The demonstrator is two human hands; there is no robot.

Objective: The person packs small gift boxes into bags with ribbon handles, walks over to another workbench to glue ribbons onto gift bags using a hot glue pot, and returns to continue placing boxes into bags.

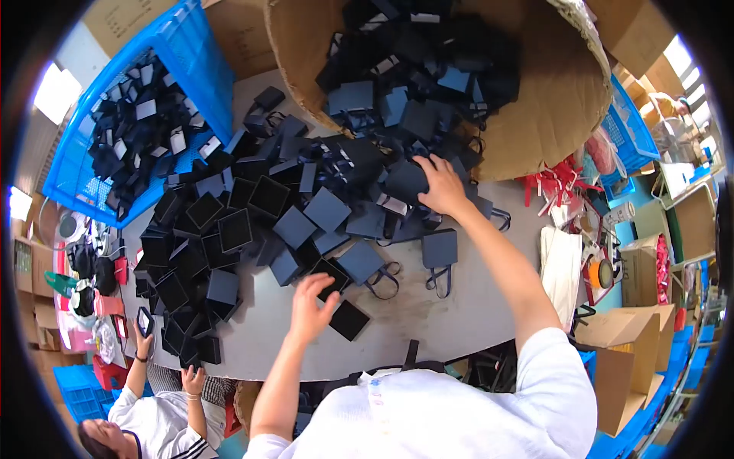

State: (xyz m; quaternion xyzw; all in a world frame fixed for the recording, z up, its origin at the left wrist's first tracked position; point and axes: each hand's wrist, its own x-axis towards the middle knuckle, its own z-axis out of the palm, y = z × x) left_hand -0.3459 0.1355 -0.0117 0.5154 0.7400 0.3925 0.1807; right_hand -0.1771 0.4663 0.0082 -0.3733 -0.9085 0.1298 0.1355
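My right hand point(443, 187) reaches into the middle of a heap of small dark blue boxes, its thumb and fingers on the edge of one dark blue box point(405, 180). My left hand point(310, 310) is nearer the front of the table, fingers apart, beside an open black box part point(332, 277); whether it touches the part is hard to tell. Close to it, another black box part point(349, 320) lies on the table. A blue box with a ribbon loop point(361, 262) rests between my hands, and a second ribboned box point(440, 249) lies below my right forearm.
A large cardboard container point(558, 115) of dark boxes lies tipped at the back. The blue plastic crate point(206, 61) at left holds more. Open black box parts point(235, 231) are piled on the grey table point(474, 306). A co-worker point(160, 421) at lower left holds a small box point(144, 321).
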